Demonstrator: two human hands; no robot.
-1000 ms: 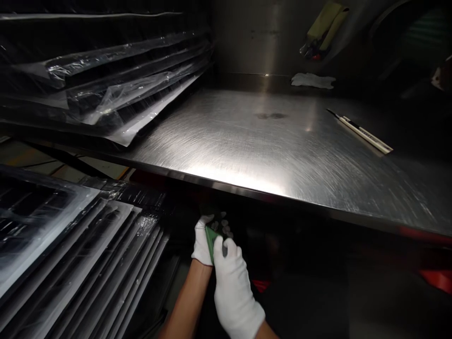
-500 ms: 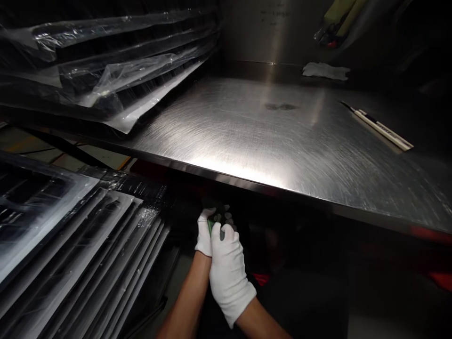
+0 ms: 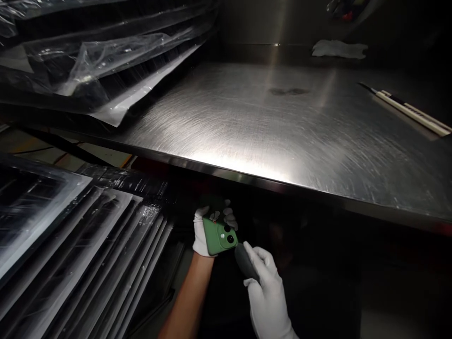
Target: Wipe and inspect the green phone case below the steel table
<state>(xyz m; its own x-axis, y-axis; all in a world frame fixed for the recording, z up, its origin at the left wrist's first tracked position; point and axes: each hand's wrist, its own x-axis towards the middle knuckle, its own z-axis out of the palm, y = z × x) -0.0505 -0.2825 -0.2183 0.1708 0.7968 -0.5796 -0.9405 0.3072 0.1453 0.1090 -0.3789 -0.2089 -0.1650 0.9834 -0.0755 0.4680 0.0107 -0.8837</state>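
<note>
A green phone case (image 3: 213,238) lies tilted below the table's front edge, its camera end with dark round spots toward my right hand. I cannot tell whether a phone is inside. My left hand (image 3: 200,234), in a white glove, is closed around the case from beneath, fingertips showing at its far side. My right hand (image 3: 266,280), also gloved in white, pinches a dark grey rounded pad (image 3: 245,261) between thumb and fingers. The pad's tip is right by the corner of the case; whether they touch is unclear.
A brushed metal table (image 3: 226,127) spans the view. Film-wrapped black trays (image 3: 116,77) are stacked at its back left, more stacked trays (image 3: 74,263) at lower left. A slim pale tool with a dark tip (image 3: 409,108) and a white glove-like cloth (image 3: 339,49) lie on the right.
My right hand has moved away from my left hand, down and to the right, bringing the grey pad into sight. The green case, mostly covered before, now shows. The camera view has shifted slightly.
</note>
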